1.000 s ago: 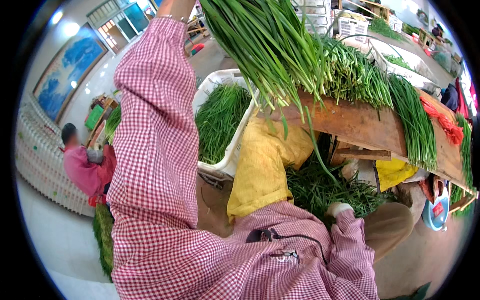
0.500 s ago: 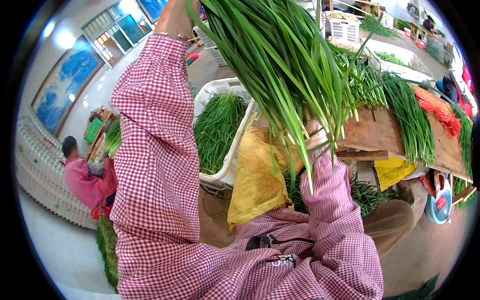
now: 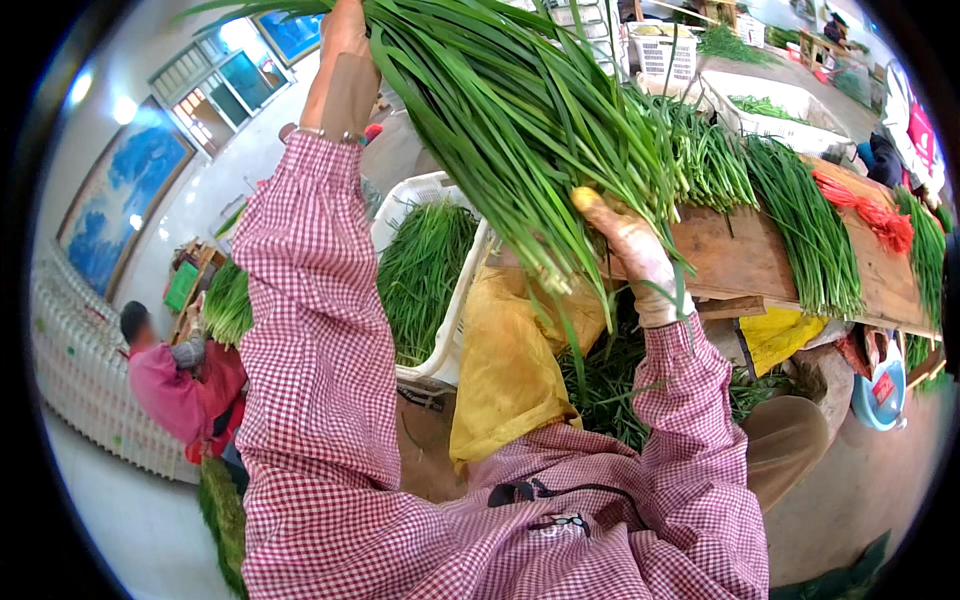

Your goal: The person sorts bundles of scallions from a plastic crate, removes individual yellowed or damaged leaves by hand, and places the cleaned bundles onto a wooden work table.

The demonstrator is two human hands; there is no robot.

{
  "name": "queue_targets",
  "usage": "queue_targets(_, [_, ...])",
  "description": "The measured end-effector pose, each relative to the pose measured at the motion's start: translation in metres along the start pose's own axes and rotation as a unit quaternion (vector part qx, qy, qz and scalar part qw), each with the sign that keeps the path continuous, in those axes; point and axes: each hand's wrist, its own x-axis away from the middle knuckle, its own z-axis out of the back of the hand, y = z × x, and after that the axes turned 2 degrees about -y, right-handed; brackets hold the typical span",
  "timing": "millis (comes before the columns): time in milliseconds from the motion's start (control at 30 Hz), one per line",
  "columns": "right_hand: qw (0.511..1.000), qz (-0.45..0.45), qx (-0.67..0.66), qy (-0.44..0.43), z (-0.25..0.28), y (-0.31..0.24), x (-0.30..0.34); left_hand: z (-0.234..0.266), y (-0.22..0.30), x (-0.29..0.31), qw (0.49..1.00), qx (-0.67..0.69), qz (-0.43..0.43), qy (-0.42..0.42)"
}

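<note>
A big bunch of Chinese chives [image 3: 500, 120] is held up in front of me, long green leaves up and left, pale stem ends down and right. My left hand [image 3: 345, 50], at the top edge, is closed round the leafy end; its fingers are partly out of view. My right hand [image 3: 632, 245] grips the right side near the stems. A yellow cover sits on one fingertip and pale wrapping covers part of that hand; its other fingers are hidden by leaves. Below the bunch, a yellow cloth [image 3: 505, 370] lies over my lap.
A white crate [image 3: 455, 320] of chives stands left of the cloth. On the wooden board [image 3: 720, 255] at right lie chive bunches [image 3: 805, 230] and red ties [image 3: 865, 210]. A light-blue bucket [image 3: 880, 395] hangs beyond. At far left a person in pink [image 3: 185, 385] works beside more chives.
The bunch has tilted flatter, its leaf ends swinging left and its stems rising. My right hand has come out from behind the stems to the bunch's right side.
</note>
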Motion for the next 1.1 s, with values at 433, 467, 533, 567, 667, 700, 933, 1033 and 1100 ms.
queue_targets(433, [0.982, 0.156, -0.09, 0.058, 0.034, 0.013, 0.033, 0.011, 0.02, -0.016, 0.979, 0.038, -0.18, -0.082])
queue_targets(467, [0.962, 0.144, -0.23, 0.01, 0.042, 0.01, 0.038, 0.011, 0.006, -0.031, 0.977, 0.08, -0.169, -0.103])
queue_targets(533, [0.924, 0.07, -0.376, -0.014, 0.029, 0.005, 0.056, 0.032, 0.006, -0.047, 0.982, 0.108, -0.115, -0.102])
queue_targets(567, [0.93, 0.013, -0.366, 0.021, 0.021, 0.0, 0.073, 0.041, 0.011, -0.053, 0.983, 0.112, -0.108, -0.102])
queue_targets(667, [0.949, -0.305, -0.085, -0.008, 0.025, 0.033, 0.123, 0.032, -0.02, -0.053, 0.955, -0.001, -0.292, -0.056])
queue_targets(700, [0.825, -0.492, 0.184, -0.208, 0.051, 0.082, 0.141, 0.009, -0.028, -0.037, 0.87, -0.124, -0.471, 0.072])
queue_targets(933, [0.956, -0.234, 0.176, 0.016, 0.066, 0.042, 0.101, 0.075, 0.022, -0.031, 0.951, 0.01, -0.158, -0.265])
queue_targets(1033, [0.993, -0.099, -0.009, -0.06, 0.029, 0.027, 0.049, 0.065, 0.012, -0.034, 0.981, -0.023, -0.192, -0.016])
queue_targets(1100, [0.988, -0.026, -0.149, -0.034, 0.02, 0.022, 0.028, 0.045, -0.004, -0.035, 0.989, 0.058, -0.137, -0.007])
